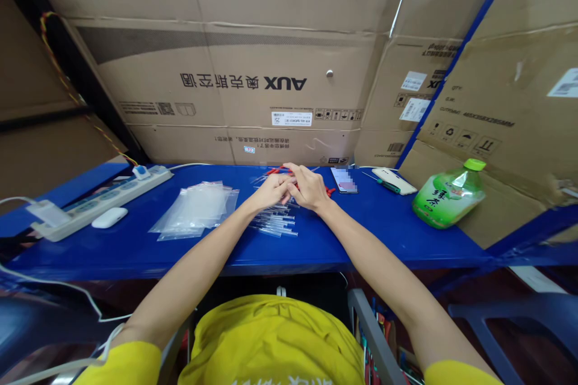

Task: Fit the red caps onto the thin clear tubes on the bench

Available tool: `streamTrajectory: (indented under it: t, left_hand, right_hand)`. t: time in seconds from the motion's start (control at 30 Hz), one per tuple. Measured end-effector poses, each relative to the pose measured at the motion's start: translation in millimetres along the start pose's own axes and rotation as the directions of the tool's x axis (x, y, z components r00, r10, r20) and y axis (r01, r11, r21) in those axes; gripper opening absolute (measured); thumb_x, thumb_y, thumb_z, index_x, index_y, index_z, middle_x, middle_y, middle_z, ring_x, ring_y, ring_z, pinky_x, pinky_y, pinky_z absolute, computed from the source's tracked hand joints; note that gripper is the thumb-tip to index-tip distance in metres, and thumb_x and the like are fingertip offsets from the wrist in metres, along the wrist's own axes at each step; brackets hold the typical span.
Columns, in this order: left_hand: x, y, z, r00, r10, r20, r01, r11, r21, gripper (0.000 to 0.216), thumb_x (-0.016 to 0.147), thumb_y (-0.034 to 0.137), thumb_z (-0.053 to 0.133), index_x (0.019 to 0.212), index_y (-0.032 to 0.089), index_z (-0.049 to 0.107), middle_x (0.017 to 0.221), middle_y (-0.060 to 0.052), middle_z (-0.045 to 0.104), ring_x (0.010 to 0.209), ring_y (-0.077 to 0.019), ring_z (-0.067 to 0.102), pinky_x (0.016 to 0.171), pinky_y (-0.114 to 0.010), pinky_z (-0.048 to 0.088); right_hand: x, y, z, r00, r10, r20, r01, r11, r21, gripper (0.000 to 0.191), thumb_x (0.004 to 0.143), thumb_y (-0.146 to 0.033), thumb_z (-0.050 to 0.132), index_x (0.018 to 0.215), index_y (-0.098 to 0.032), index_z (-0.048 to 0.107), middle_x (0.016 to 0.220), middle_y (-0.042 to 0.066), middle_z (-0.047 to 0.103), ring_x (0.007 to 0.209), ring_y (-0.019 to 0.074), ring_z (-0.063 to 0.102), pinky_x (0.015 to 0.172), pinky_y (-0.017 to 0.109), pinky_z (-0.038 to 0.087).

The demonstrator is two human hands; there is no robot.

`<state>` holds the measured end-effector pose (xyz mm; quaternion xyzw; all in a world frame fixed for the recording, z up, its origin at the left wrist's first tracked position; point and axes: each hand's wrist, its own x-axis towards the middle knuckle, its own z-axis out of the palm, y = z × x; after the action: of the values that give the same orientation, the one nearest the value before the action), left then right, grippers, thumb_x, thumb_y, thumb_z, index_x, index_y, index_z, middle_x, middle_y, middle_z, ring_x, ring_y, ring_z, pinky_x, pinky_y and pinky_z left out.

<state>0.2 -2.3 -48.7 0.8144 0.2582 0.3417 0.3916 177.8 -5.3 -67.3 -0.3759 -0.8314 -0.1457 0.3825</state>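
Observation:
My left hand and my right hand meet over the middle of the blue shelf, fingers curled and pinched together. They seem to grip a small clear packet with red parts sticking out behind the fingers; what exactly is held is too small to name. Just in front of the hands lies a pile of clear tubes or narrow packets. A stack of clear plastic bags lies to the left of my left forearm.
A white power strip and a white mouse-like case sit at the left. A phone, a screwdriver and a green tea bottle on its side lie to the right. Cardboard boxes wall the back.

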Motion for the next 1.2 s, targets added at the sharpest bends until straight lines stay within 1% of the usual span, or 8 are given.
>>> streamTrajectory:
  t: [0.1, 0.13, 0.2, 0.4, 0.6, 0.77, 1.0, 1.2]
  left_hand:
    - [-0.2, 4.0, 5.9, 0.999, 0.012, 0.041, -0.013, 0.999, 0.04, 0.063, 0.1, 0.061, 0.047, 0.059, 0.016, 0.057, 0.043, -0.002, 0.057, 0.039, -0.0088, 0.048, 0.049, -0.021, 0.038]
    - [-0.1, 5.7, 7.7, 0.999, 0.016, 0.037, -0.018, 0.998, 0.061, 0.063, 0.101, 0.061, 0.046, 0.057, 0.016, 0.055, 0.042, -0.002, 0.056, 0.038, -0.0085, 0.047, 0.048, -0.02, 0.038]
    - [0.2, 8.9, 10.4, 1.0, 0.015, 0.019, -0.017, 0.996, 0.087, 0.065, 0.101, 0.062, 0.045, 0.055, 0.017, 0.051, 0.04, -0.001, 0.054, 0.037, -0.0081, 0.045, 0.047, -0.02, 0.037]
    - [0.8, 11.2, 12.1, 0.999, 0.014, -0.033, -0.011, 0.995, 0.096, 0.067, 0.101, 0.066, 0.042, 0.055, 0.018, 0.047, 0.039, 0.0, 0.052, 0.035, -0.0081, 0.043, 0.044, -0.021, 0.034]
    - [1.3, 14.5, 13.9, 0.996, 0.028, -0.083, -0.015, 0.988, 0.151, 0.067, 0.101, 0.061, 0.044, 0.05, 0.018, 0.044, 0.04, 0.0, 0.052, 0.038, -0.0073, 0.045, 0.047, -0.02, 0.035]
    - [3.6, 13.4, 14.9, 0.994, -0.035, -0.108, 0.042, 0.997, 0.06, 0.062, 0.099, 0.062, 0.044, 0.054, 0.019, 0.044, 0.038, 0.001, 0.051, 0.035, -0.0078, 0.044, 0.046, -0.02, 0.035]
    - [6.1, 6.7, 16.4, 0.987, -0.077, -0.138, 0.081, 0.996, 0.026, 0.058, 0.098, 0.056, 0.046, 0.053, 0.019, 0.043, 0.037, 0.002, 0.049, 0.033, -0.0067, 0.041, 0.044, -0.02, 0.033]
    - [9.6, 12.3, 19.4, 0.977, -0.087, -0.195, 0.097, 0.994, 0.041, 0.055, 0.097, 0.048, 0.048, 0.051, 0.019, 0.042, 0.037, 0.002, 0.049, 0.033, -0.0067, 0.041, 0.044, -0.019, 0.032]
  right_hand:
    - [-2.2, 5.6, 4.5, 0.998, 0.021, -0.056, -0.026, 0.996, -0.088, 0.052, 0.108, -0.052, 0.03, 0.114, -0.018, 0.068, 0.088, 0.01, 0.07, 0.081, 0.0219, 0.063, 0.069, 0.029, 0.043]
    - [-2.8, 7.7, 5.4, 0.998, 0.025, -0.064, -0.032, 0.994, -0.107, 0.05, 0.108, -0.05, 0.03, 0.106, -0.018, 0.068, 0.082, 0.009, 0.069, 0.077, 0.0212, 0.061, 0.066, 0.029, 0.041]
    - [-3.2, 10.8, 5.9, 0.997, 0.032, -0.074, -0.041, 0.992, -0.121, 0.049, 0.108, -0.045, 0.028, 0.097, -0.018, 0.068, 0.076, 0.008, 0.066, 0.071, 0.02, 0.059, 0.062, 0.03, 0.036]
    - [-0.5, 9.9, 5.1, 0.993, 0.069, -0.099, -0.081, 0.989, -0.127, 0.054, 0.111, -0.041, 0.021, 0.096, -0.017, 0.067, 0.074, 0.007, 0.067, 0.068, 0.0175, 0.058, 0.061, 0.03, 0.03]
    - [2.2, 13.1, 4.3, 0.995, 0.08, -0.06, -0.088, 0.986, -0.141, 0.061, 0.113, -0.04, 0.015, 0.094, -0.017, 0.068, 0.071, 0.007, 0.067, 0.065, 0.0168, 0.057, 0.062, 0.03, 0.029]
    - [5.2, 16.5, 4.7, 0.995, 0.081, -0.067, -0.088, 0.988, -0.124, 0.068, 0.114, -0.041, 0.012, 0.088, -0.017, 0.07, 0.069, 0.007, 0.068, 0.064, 0.0166, 0.058, 0.063, 0.031, 0.029]
    - [7.6, 20.9, 11.8, 0.987, 0.158, -0.025, -0.16, 0.975, -0.156, 0.071, 0.115, -0.044, 0.018, 0.083, -0.016, 0.076, 0.065, 0.008, 0.068, 0.06, 0.0155, 0.057, 0.06, 0.03, 0.025]
    - [10.6, 23.2, 10.3, 0.973, 0.229, -0.003, -0.225, 0.955, -0.191, 0.067, 0.114, -0.043, 0.022, 0.085, -0.017, 0.077, 0.067, 0.008, 0.069, 0.061, 0.0152, 0.058, 0.061, 0.03, 0.024]
